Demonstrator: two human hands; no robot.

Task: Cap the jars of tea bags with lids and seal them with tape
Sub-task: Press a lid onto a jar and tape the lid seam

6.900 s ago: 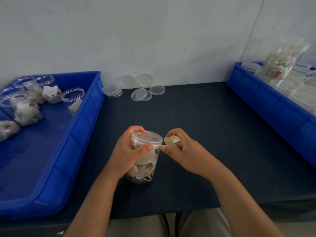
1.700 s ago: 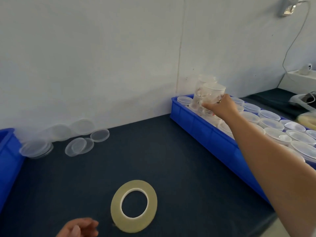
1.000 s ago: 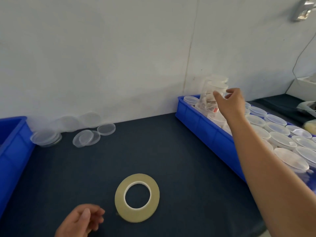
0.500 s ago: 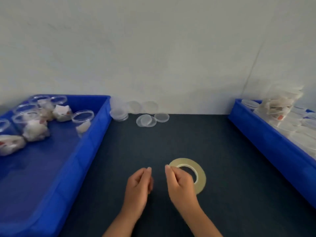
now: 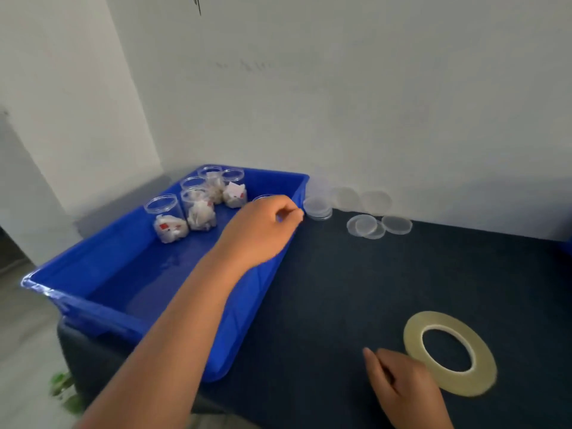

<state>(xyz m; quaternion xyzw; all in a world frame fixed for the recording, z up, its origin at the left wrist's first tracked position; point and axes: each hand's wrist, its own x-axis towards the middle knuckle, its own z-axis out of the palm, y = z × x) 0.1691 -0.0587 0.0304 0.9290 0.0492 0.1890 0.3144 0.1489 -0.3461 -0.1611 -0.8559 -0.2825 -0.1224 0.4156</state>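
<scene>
My left hand [image 5: 260, 227] reaches across the blue bin [image 5: 93, 308] and covers a clear jar [image 5: 265, 198] by the bin's right wall. Only that jar's rim shows. The fingers are curled; whether they grip the jar is hidden. Several uncapped jars of tea bags [image 5: 168, 222] stand at the bin's far end. A stack of clear lids [image 5: 317, 207] sits just right of the bin, with loose lids [image 5: 366, 226] beside it. The roll of yellowish tape [image 5: 413, 335] lies flat on the dark table. My right hand [image 5: 399, 382] rests beside the tape, holding nothing.
Two more lids [image 5: 376, 202] lean against the white wall behind the table. The dark table surface [image 5: 340, 289] stretches between the bin and the tape. Floor shows past the bin on the left.
The view has swung left. My left hand has gone from the table's middle out over the bin to the jar. My right hand stays low by the tape.
</scene>
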